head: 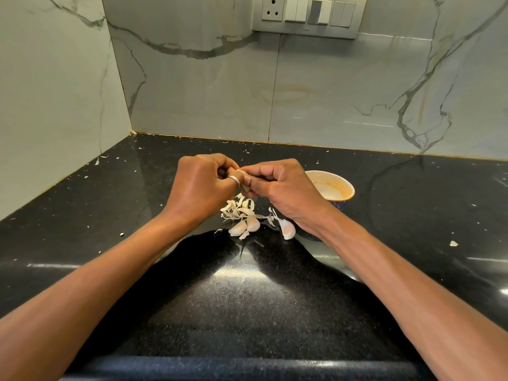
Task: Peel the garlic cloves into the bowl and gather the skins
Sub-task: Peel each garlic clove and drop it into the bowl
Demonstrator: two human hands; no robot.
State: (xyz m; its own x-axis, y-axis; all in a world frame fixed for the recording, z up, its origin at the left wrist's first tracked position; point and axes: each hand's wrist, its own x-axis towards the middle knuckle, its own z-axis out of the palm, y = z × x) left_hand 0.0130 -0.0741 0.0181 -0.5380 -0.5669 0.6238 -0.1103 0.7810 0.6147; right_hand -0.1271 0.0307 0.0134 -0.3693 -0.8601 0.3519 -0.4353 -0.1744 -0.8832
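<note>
Left hand [203, 185] and right hand [277, 182] both pinch one garlic clove [242, 171] above the counter [247, 298]; fingers hide its long axis. Below them, three loose cloves [253, 224] lie beside the skins [237, 209], narrow tips pointing away from the person. Right wrist partly covers the bowl [334, 188].

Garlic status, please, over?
Both busy: left hand and right hand pinch one clove. On counter, loose cloves and skins. Nothing blocking bowl.
</note>
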